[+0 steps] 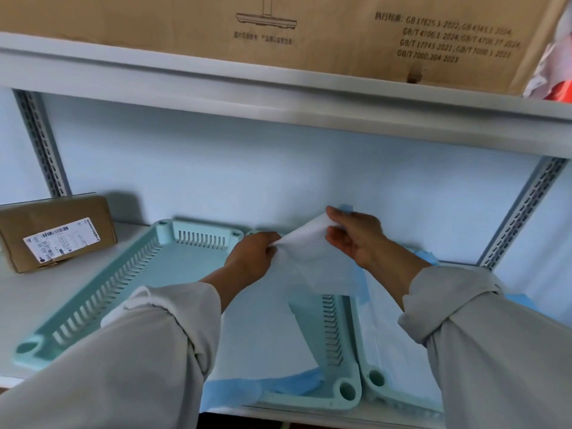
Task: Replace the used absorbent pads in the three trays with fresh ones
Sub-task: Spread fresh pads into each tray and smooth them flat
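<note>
Fingers of both hands pinch one white absorbent pad (pixel 309 261) by its far edge: left hand (pixel 252 255) at the left corner, right hand (pixel 356 239) at the right. Pad hangs lifted over the middle mint-green tray (pixel 337 360), its blue border draping past the near rim. Left tray (pixel 102 292) stands beside it; right tray (pixel 376 379) touches the middle one.
</note>
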A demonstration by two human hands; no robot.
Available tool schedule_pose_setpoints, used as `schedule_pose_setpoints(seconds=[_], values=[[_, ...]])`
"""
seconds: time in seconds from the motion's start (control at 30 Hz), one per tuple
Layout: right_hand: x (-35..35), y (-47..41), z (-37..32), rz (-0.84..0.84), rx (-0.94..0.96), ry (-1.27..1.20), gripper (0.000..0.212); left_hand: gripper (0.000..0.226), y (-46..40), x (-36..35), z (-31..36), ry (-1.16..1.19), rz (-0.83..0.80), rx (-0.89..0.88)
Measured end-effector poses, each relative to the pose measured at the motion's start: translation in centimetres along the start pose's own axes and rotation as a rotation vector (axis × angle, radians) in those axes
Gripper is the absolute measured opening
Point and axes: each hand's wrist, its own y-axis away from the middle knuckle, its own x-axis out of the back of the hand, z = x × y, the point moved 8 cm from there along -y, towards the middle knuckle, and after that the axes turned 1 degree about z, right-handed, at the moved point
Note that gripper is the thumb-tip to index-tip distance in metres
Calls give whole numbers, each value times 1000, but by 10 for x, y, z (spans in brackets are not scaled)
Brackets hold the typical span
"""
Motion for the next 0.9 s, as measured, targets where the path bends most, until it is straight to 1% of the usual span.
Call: schedule_pose_setpoints(seconds=[0.1, 0.2, 0.27, 0.33, 0.4, 0.43, 0.5, 0.57, 0.6, 0.7, 0.73, 0.8, 0.83, 0.9], values=[[11, -2, -19, 97, 114, -101, 18, 20, 1, -4, 0, 78, -54, -76], [15, -3, -30, 157, 196, -127, 19, 28, 5, -9, 9, 185, -141, -121], [14, -4, -34, 182, 224, -138, 18, 35, 7, -11, 12, 269, -189, -101], [13, -4, -39, 193, 258, -171, 17, 37, 9, -11, 13, 332, -195, -77], [15, -7, -44, 200, 303, -202, 29, 36, 7, -5, 8, 358, -140, -35], [17, -10, -45, 210, 323, -169, 38, 40, 5, 0, 4, 366, -81, -6], [21, -15, -44, 234, 334, 17, 57, 50, 2, 8, -7, 444, 49, 68], [18, -16, -36, 200, 333, 216, 68, 53, 0, 13, -13, 521, 105, 92], [15, -14, -30, 175, 351, 291, 70, 52, -1, 13, -13, 526, 99, 73], [2, -10, -21, 100, 417, 428, 67, 43, -2, 10, 0, 442, 15, -32], [-2, -11, -19, 92, 403, 457, 67, 44, -2, 8, 4, 401, -7, -60], [-3, -16, -18, 142, 330, 488, 69, 45, 0, 5, 9, 357, -38, -100], [-2, -18, -20, 177, 310, 502, 64, 42, 2, 5, 11, 348, -49, -119], [4, -22, -28, 238, 319, 512, 42, 38, 5, 3, 13, 354, -82, -144]])
